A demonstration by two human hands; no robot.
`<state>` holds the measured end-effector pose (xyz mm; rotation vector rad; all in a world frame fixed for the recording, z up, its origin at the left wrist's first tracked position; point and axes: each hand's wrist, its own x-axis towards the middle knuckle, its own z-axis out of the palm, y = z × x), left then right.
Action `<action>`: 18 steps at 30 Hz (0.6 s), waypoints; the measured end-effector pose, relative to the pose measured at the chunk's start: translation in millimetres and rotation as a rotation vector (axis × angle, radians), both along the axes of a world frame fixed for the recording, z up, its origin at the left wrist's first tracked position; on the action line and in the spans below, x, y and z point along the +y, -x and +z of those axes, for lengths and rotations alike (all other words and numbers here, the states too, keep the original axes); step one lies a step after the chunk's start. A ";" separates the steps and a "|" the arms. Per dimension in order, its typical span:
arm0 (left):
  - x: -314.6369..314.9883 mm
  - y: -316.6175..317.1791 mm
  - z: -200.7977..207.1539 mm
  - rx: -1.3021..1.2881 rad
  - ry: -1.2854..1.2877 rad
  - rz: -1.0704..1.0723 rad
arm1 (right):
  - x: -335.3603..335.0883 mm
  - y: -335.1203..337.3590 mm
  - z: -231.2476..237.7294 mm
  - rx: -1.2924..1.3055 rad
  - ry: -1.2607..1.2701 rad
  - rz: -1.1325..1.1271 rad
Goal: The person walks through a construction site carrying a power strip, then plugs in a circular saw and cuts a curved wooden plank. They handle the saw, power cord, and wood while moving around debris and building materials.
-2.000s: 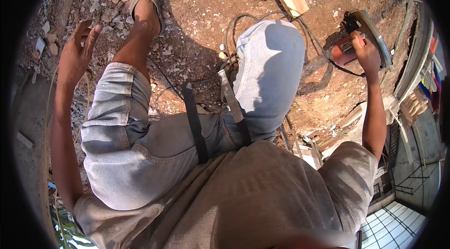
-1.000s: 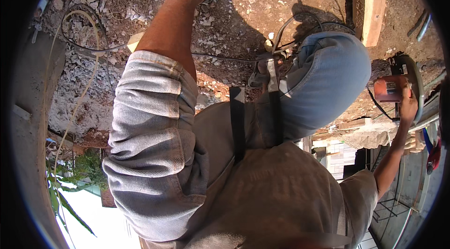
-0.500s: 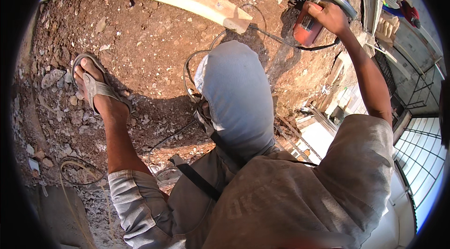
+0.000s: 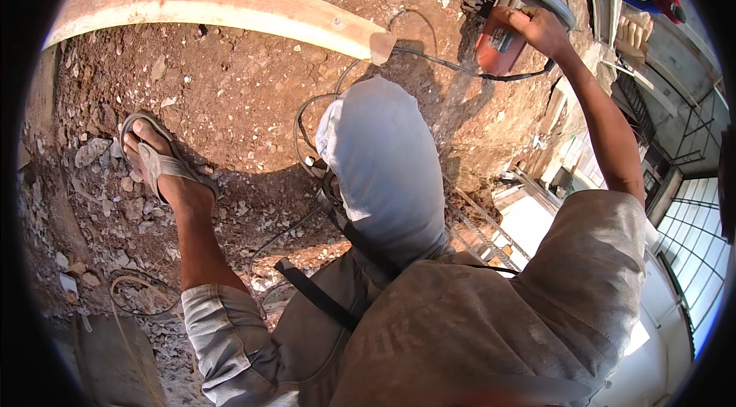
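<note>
At the upper right, my right hand (image 4: 546, 33) is wrapped around the handle of a red circular saw (image 4: 498, 45). A large grey disc-shaped part of the saw shows beyond my fingers. The saw is over or on the dirt; whether it touches the ground I cannot tell. A black power cord (image 4: 460, 68) runs from it leftward, past the end of a long wooden plank (image 4: 230, 2). The plank lies on the soil at the upper left, apart from the saw. My left hand does not show.
My sandaled foot (image 4: 165, 158) rests among stones at the left, and my grey-clothed knee (image 4: 387, 154) takes up the middle. A looped cable (image 4: 142, 292) lies at the lower left. Timber pieces (image 4: 633, 33) and a white barred panel (image 4: 694, 246) are at the right.
The plank appears lower and farther left in the picture, and the saw with my right hand slightly farther left. My grip on the saw is unchanged.
</note>
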<state>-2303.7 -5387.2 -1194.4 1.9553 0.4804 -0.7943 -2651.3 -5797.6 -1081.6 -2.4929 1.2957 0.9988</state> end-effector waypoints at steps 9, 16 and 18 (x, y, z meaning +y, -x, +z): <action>104.0 -45.2 -21.2 -0.275 -0.178 -0.125 | 24.1 -5.7 1.7 -0.042 0.111 -0.006; 5.7 -116.2 121.4 -0.889 -0.018 -0.851 | 24.7 -0.3 11.3 -0.071 0.067 0.103; -85.6 -92.3 188.8 -0.951 -0.178 -1.301 | 18.1 5.8 8.6 -0.043 0.037 0.065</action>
